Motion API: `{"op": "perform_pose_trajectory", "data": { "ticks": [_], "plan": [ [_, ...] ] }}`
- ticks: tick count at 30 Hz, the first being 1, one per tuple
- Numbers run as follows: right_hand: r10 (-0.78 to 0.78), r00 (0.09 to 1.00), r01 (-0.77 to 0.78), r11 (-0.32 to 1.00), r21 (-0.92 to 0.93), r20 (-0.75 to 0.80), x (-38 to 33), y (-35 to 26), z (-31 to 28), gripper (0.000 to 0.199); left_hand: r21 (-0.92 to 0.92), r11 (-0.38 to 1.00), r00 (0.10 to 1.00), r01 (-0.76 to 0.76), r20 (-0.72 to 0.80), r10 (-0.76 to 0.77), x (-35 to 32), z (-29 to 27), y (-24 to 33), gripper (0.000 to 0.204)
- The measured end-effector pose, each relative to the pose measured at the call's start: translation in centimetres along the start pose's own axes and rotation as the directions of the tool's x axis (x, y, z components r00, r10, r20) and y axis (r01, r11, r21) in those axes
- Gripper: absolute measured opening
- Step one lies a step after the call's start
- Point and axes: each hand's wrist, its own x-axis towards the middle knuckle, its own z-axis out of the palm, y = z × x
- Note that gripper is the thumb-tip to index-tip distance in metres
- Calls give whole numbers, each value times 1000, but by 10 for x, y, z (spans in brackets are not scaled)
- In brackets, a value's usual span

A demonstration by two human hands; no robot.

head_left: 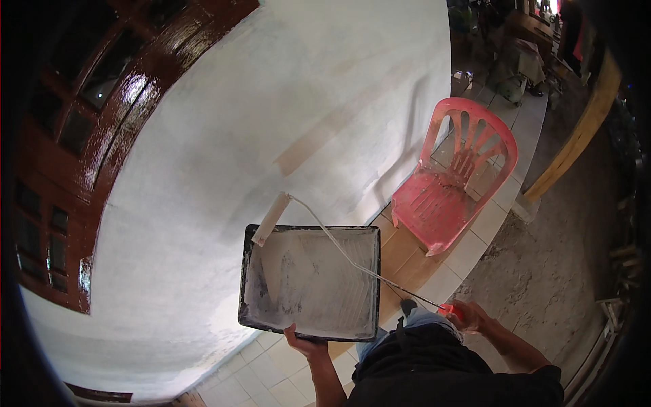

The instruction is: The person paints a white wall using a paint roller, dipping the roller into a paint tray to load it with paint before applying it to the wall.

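A house's tiled veranda (468, 251): whitewashed wall (271, 102); varnished wooden door (102, 88); pink plastic chair (454, 183).

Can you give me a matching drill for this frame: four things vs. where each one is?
Things:
1. paint tray
2. paint roller
3. plastic chair
4. wooden door

Places:
A. standing on the tiles by the wall
B. held up by the left hand
C. far left of the view
D. head at the tray's top edge, handle in the right hand

Pairs: 1-B, 2-D, 3-A, 4-C
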Motion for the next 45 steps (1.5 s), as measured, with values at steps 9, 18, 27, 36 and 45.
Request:
{"op": "perform_pose_trajectory", "data": {
  "ticks": [9,18,27,36,45],
  "plan": [
    [51,992,-36,992,124,-117,66,-26,-7,30,43,998,999,38,26,-39,1,-3,1,62],
    [73,920,-33,994,109,-384,220,4,-12,36,95,996,999,6,-41,-2,8,-16,5,67],
    [-60,849,184,965,187,-525,329,8,-53,32,152,987,984,-46,-162,71,11,-37,9,70],
    [-93,864,192,969,152,-495,371,9,-63,32,280,959,931,-39,-338,136,7,-49,11,69],
    [-43,889,123,981,149,-455,371,33,-41,33,282,959,929,2,-354,102,9,-54,16,69]
  ]
}}
